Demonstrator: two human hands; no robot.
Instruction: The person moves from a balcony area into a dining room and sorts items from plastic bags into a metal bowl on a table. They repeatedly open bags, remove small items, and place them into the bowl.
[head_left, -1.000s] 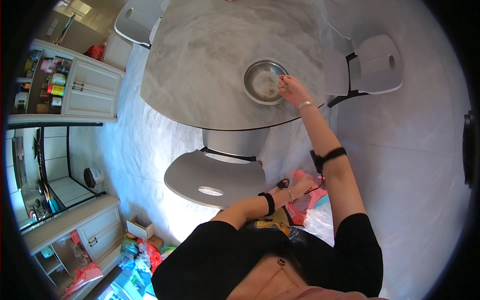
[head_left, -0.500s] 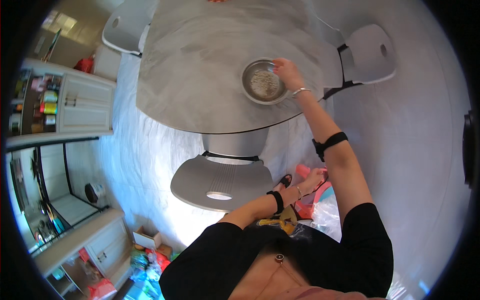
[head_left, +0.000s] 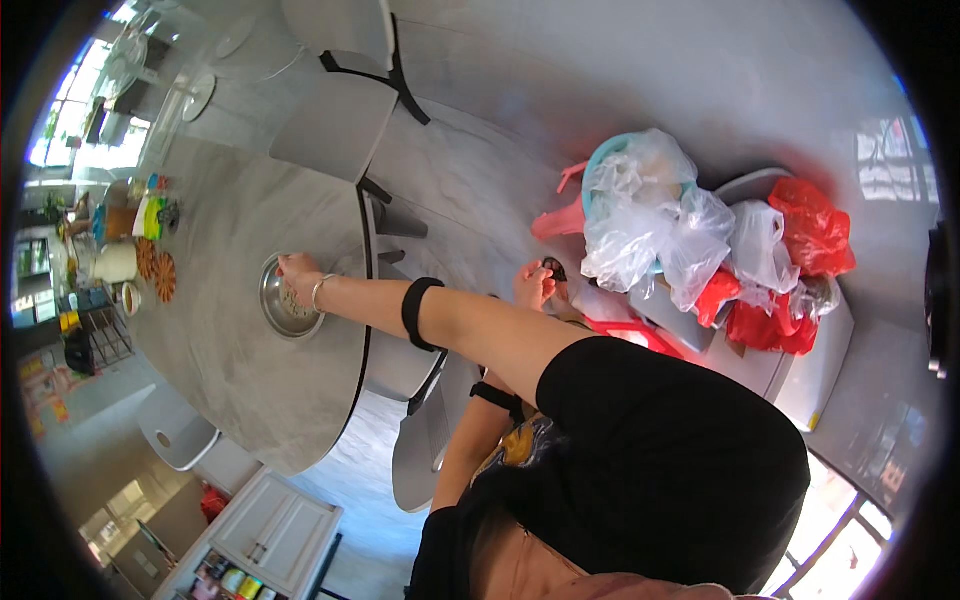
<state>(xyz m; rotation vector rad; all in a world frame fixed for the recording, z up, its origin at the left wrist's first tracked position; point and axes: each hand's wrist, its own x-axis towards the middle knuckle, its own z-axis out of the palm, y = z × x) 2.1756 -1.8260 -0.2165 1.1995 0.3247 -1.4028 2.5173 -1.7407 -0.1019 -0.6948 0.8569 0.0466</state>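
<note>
On the grey table, a round metal bowl (head_left: 272, 308) holds pale grains or flakes; their kind cannot be made out. My right hand (head_left: 299, 273) lies at the bowl's rim with its fingers closed over the edge, and a bracelet circles the wrist. My left forearm passes beneath the right arm. Beyond that arm, my left hand (head_left: 535, 284) shows with its fingers apart and nothing visible in them. It hangs low, away from the table, nearest to a pink plastic stool (head_left: 562, 221).
A light blue basin (head_left: 598, 180) and clear and red plastic bags (head_left: 815, 225) are piled on the right. Grey chairs (head_left: 335, 125) stand around the table (head_left: 240, 390). Jars and brown round mats (head_left: 165, 278) sit on its far left part. A white cabinet (head_left: 270, 525) stands lower left.
The view has swung to the right, bringing the bags and basin into sight. My right hand stays at the bowl's rim. My left hand now shows spread fingers beyond the right arm.
</note>
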